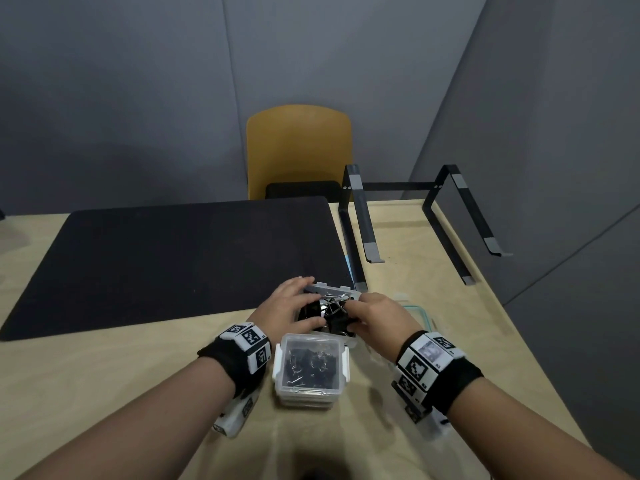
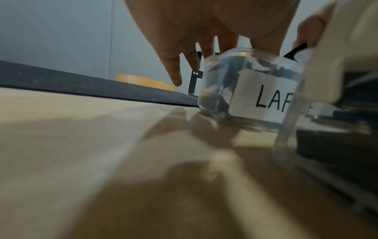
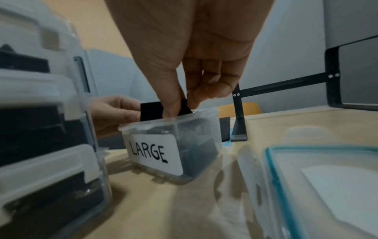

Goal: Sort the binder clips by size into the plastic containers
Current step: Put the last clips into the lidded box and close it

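A clear container labelled LARGE stands on the wooden table and holds several big black binder clips. My left hand grips its left side, fingers over the far rim and thumb along the near edge. At the container's top my right hand pinches one large black binder clip between thumb and fingers, just above the rim. In the head view the right hand covers the container's right side. The clip's handles are hidden.
A stack of closed clear containers with black clips inside sits just in front of the hands. A lid with a teal seal lies to the right. A black mat, a black metal stand and a yellow chair lie beyond.
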A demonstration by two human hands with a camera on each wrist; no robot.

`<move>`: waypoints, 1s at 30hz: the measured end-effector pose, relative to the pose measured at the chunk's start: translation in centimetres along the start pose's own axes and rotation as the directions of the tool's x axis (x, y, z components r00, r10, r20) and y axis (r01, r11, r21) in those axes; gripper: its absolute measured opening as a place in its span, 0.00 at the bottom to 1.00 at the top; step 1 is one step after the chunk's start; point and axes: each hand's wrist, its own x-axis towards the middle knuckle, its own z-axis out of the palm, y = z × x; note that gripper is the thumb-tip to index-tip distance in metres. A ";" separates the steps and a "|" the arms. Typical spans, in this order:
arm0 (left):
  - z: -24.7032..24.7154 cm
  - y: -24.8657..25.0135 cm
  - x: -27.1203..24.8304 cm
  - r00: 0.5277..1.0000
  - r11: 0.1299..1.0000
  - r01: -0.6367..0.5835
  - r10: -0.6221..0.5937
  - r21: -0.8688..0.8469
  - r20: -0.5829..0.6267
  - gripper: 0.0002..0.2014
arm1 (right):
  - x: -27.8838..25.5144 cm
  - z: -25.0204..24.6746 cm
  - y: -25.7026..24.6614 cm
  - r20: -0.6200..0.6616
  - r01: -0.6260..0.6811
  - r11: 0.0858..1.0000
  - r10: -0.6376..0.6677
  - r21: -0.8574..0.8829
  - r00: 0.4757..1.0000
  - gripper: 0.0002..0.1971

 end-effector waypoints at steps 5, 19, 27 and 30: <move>-0.2 0.7 0.4 0.997 0.999 -0.023 0.020 0.039 0.079 0.29 | 0.1 0.0 -0.2 0.007 0.029 0.996 -0.028 -0.084 1.000 0.09; 0.7 0.1 0.5 0.986 0.993 -0.085 0.072 0.087 0.150 0.52 | -0.5 1.9 -0.9 -0.135 0.047 0.992 -0.063 -0.119 0.989 0.05; 0.9 -0.1 0.3 0.988 0.990 -0.107 0.095 0.093 0.123 0.48 | -0.8 0.5 1.0 -0.034 -0.139 0.906 0.166 0.401 0.985 0.10; 1.1 -0.1 0.1 0.989 0.986 -0.111 0.097 0.123 0.116 0.45 | -1.0 1.1 1.3 -0.019 -0.220 0.840 0.264 0.496 0.964 0.09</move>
